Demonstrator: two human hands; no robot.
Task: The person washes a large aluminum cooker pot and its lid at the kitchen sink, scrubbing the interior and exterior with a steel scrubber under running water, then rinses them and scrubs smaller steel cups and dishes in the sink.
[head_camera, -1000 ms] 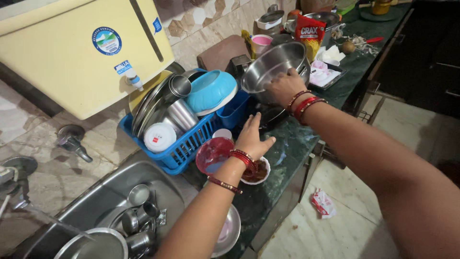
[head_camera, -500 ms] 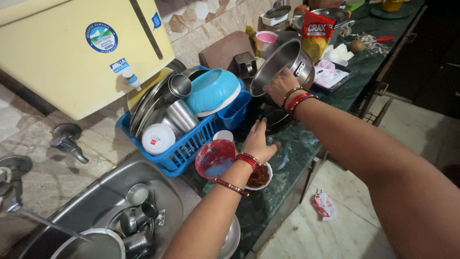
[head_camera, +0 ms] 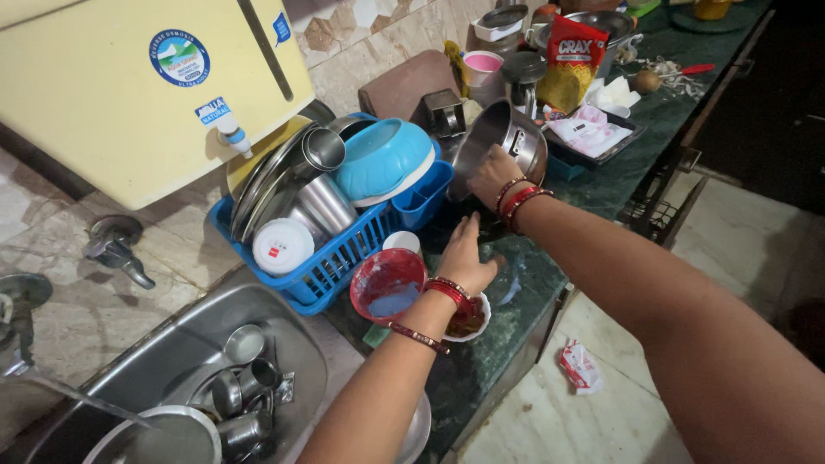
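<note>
My right hand [head_camera: 491,170] grips the rim of a steel pot [head_camera: 507,142], tilted on its side just right of the blue dish rack [head_camera: 344,251]. My left hand [head_camera: 464,254] hovers flat with fingers apart over the dark green counter [head_camera: 524,275], beside a red bowl [head_camera: 387,282] and above a white bowl with brown residue [head_camera: 468,322]. A small white cup [head_camera: 400,241] stands between the rack and the red bowl. Both wrists wear red bangles.
The rack holds steel plates, tumblers [head_camera: 325,202], a blue bowl [head_camera: 382,159] and a white lid [head_camera: 284,246]. A steel sink [head_camera: 215,378] with cups lies at lower left, under a cream water purifier [head_camera: 146,86]. Packets, containers and a tray crowd the counter's far end. A wrapper [head_camera: 581,364] lies on the floor.
My right hand has lowered the steel pot and tipped it further on its side, closer to the rack. My left hand has barely shifted.
</note>
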